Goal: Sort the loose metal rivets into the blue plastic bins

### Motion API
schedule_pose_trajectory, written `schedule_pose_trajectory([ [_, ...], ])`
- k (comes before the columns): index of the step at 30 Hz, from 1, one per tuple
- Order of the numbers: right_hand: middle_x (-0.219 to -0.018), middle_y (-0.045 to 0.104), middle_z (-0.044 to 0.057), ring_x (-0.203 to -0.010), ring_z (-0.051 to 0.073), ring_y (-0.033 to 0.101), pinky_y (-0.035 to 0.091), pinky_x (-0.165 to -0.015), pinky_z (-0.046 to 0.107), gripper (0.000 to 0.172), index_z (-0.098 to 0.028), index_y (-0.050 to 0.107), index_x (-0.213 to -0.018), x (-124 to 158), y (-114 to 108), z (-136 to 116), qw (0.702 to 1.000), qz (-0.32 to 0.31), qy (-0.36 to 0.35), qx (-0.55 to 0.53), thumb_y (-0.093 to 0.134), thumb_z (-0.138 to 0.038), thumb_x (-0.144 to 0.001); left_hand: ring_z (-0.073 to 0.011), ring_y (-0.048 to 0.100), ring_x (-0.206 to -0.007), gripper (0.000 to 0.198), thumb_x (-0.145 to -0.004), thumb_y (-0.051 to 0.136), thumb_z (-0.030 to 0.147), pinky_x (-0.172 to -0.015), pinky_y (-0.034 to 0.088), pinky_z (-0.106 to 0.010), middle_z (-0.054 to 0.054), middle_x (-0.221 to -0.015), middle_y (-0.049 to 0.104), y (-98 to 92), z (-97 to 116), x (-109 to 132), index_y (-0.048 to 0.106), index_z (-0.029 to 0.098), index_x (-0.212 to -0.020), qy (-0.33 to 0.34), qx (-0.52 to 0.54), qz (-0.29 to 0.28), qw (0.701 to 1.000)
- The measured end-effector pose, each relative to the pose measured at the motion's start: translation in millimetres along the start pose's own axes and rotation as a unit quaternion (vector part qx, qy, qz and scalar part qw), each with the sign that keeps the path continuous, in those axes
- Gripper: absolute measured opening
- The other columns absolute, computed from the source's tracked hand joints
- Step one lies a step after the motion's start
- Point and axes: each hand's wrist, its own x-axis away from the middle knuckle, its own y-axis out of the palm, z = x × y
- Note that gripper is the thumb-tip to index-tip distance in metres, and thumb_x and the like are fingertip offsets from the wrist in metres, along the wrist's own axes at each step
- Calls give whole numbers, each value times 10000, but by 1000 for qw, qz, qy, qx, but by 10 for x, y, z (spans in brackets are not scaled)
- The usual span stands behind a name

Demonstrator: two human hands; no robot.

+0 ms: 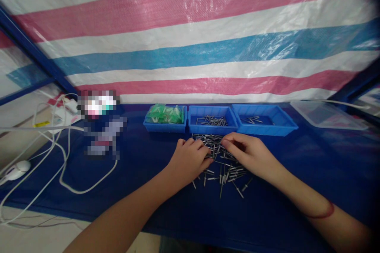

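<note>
A loose heap of small metal pins (221, 166) lies on the dark blue table cover (267, 189). My left hand (188, 160) rests on the heap's left side, fingers curled down onto the pins. My right hand (249, 152) lies on the right side, fingertips pressed together at the heap's top. What either hand pinches is too small to see. Behind the heap stand three blue bins: the left bin (165, 126) holds green parts, the middle bin (212, 125) holds pins, the right bin (264, 125) holds a few pins.
A clear plastic lid (326, 115) lies at the back right. White cables (63, 158) loop over the table's left part, with a white mouse (16, 170) at the far left. A striped tarp (190, 35) hangs behind the table.
</note>
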Motion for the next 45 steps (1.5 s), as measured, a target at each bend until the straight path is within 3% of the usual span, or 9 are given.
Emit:
schedule_pose_trajectory([
  [4,-729,636,24,-656,161,576,430,-623,294,195,-205,641,-807,11,32,-5,993,-22,-83,84,480,-273,-893,-195,545,-885,169,-927,537,337,-731,294,-347,-23,-963,651,3,5,10,648,209,-927,4,-4,1,1000],
  [8,-768,636,28,-715,165,581,447,-680,304,111,-201,645,-877,13,53,-18,988,-25,-116,96,551,-261,-867,-182,562,-878,166,-946,507,317,-735,314,-333,-14,-968,662,-8,2,4,639,215,-948,-5,49,35,998],
  [14,-777,649,29,-659,145,557,429,-601,288,177,-211,654,-844,29,46,-50,996,-15,-91,0,539,-335,-895,-156,607,-877,140,-918,556,316,-741,391,-279,1,-949,684,-5,-2,-42,652,215,-924,-54,234,100,966],
  [19,-762,647,34,-642,157,540,415,-583,306,229,-220,653,-837,43,53,-66,998,19,-39,-51,551,-420,-881,-155,626,-854,155,-887,576,297,-766,467,-257,-29,-932,680,-6,21,-60,665,189,-953,-61,335,118,933],
  [30,-777,617,22,-719,164,565,443,-649,306,187,-217,629,-822,62,121,-93,983,54,9,-175,606,-400,-851,-132,616,-796,135,-872,591,267,-762,479,-245,-20,-905,682,48,63,-79,664,176,-938,-76,381,135,911],
  [36,-819,639,37,-759,180,583,456,-670,318,182,-220,654,-837,83,96,-115,986,59,-13,-155,604,-394,-854,-141,622,-814,124,-860,602,273,-747,479,-250,-22,-893,683,28,85,-79,655,174,-913,-84,392,134,906],
  [41,-839,641,42,-760,187,586,460,-659,322,188,-229,660,-866,87,79,-120,986,64,-16,-153,593,-405,-857,-144,608,-813,111,-838,622,272,-753,481,-263,-26,-911,672,-19,78,-64,633,181,-902,-90,382,168,904],
  [45,-851,650,44,-780,195,593,459,-674,331,193,-233,642,-891,76,80,-117,991,32,-21,-131,556,-405,-881,-143,604,-826,102,-848,615,273,-762,474,-261,-25,-908,658,-27,58,-53,619,180,-889,-78,379,183,904],
])
